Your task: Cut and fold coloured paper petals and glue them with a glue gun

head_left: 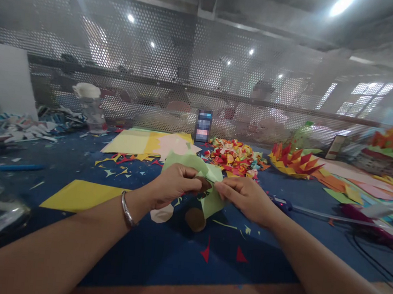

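Note:
Between my two hands is a sheet of light green paper (214, 204), bent and partly cut or torn at its lower edge. My left hand (173, 184), with a silver bangle at the wrist, pinches it from the left, next to a small brown piece (204, 184). The fingertips of my right hand (247, 197) are closed on the green paper's right side; whether they hold anything else is hidden. Below, on the blue table (156, 259), lie a brown round piece (196, 219) and a pale round piece (162, 214).
Yellow paper (79, 195) lies left, pale sheets (130, 141) behind. Beyond my hands are a heap of colourful paper bits (236, 156), a phone (203, 126) and an orange-red paper flower (291, 161). A purple glue gun (371, 224) with a cord is right; a blue pen (20, 167) left.

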`<state>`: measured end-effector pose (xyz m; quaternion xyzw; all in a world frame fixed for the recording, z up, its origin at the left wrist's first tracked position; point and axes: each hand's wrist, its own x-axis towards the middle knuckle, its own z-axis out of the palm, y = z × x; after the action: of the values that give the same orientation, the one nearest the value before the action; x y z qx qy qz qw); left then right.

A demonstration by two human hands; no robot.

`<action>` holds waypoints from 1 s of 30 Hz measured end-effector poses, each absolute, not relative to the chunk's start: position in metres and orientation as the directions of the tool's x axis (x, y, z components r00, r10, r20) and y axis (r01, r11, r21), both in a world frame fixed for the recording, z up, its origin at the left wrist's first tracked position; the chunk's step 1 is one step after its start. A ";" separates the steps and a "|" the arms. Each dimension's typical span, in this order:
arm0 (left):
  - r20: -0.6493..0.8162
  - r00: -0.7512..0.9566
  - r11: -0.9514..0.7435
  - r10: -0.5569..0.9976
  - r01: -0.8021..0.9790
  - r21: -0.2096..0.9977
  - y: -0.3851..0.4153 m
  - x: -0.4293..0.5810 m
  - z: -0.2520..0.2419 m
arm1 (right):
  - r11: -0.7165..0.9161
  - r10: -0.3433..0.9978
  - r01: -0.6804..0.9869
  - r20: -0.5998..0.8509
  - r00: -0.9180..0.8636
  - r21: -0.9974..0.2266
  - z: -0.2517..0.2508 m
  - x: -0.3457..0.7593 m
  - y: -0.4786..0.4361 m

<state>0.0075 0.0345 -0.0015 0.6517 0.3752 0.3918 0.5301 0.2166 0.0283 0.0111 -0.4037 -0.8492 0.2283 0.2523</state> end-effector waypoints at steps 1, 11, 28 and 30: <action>0.120 0.407 -0.167 0.905 0.084 0.982 0.035 0.007 -0.002 | 0.572 0.800 0.569 0.246 -0.548 -0.591 0.011 0.216 0.028; 0.174 0.402 -0.268 0.899 0.190 0.945 0.033 0.007 0.001 | 0.584 0.793 0.578 0.249 -0.555 -0.570 0.010 0.217 0.029; 0.128 0.344 -0.188 0.930 0.147 0.971 0.034 0.005 0.005 | 0.493 0.832 0.538 0.189 -0.522 -0.684 0.011 0.220 0.031; 0.120 0.353 -0.179 0.928 0.142 0.973 0.033 0.006 0.005 | 0.471 0.843 0.501 0.203 -0.498 -0.726 0.010 0.218 0.030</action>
<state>0.0056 0.0329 0.0054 0.6571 0.4071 0.3974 0.4945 0.2177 0.0300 0.0098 -0.4145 -0.8103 0.3043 0.2810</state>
